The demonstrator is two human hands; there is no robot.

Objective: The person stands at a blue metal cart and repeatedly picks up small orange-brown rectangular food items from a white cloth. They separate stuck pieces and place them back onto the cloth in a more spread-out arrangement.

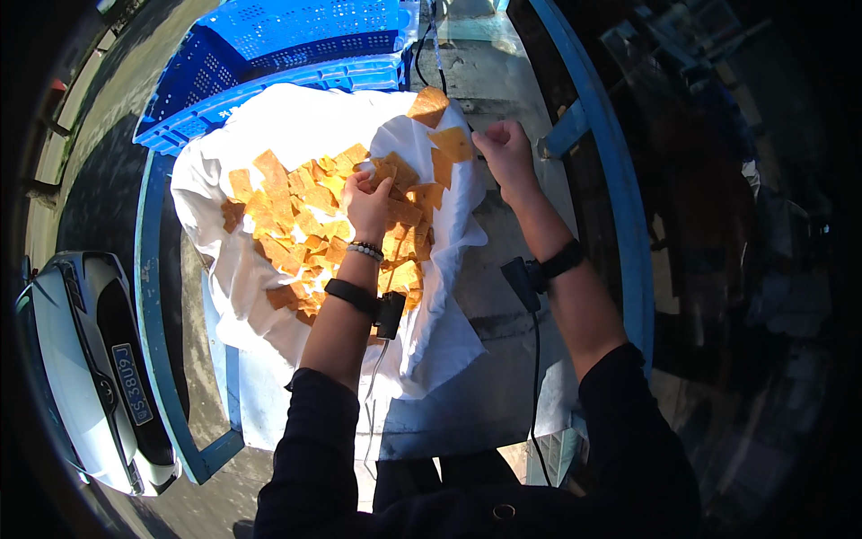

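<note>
Many flat, orange-brown pieces of a brittle-looking material [273, 212] lie heaped on a white cloth [316, 121] in strong sunlight. My left hand [366, 202] is over the middle of the heap, thumb and fingers at a darker piece; whether it grips that piece cannot be told. To the right of the cloth, my right hand [505, 151] is raised with its fingers curled and fingertips close together; nothing plain shows between them. Near it, a few larger pieces [452, 143] rest along the cloth's right edge. Both forearms wear a black strap with a small cabled device.
A blue perforated plastic crate [269, 60] stands behind the cloth. The grey worktop [498, 283] has blue metal rails [616, 175] at its sides. Black cables [537, 377] hang from the wrist devices. A parked car [87, 364] is at the lower left.
</note>
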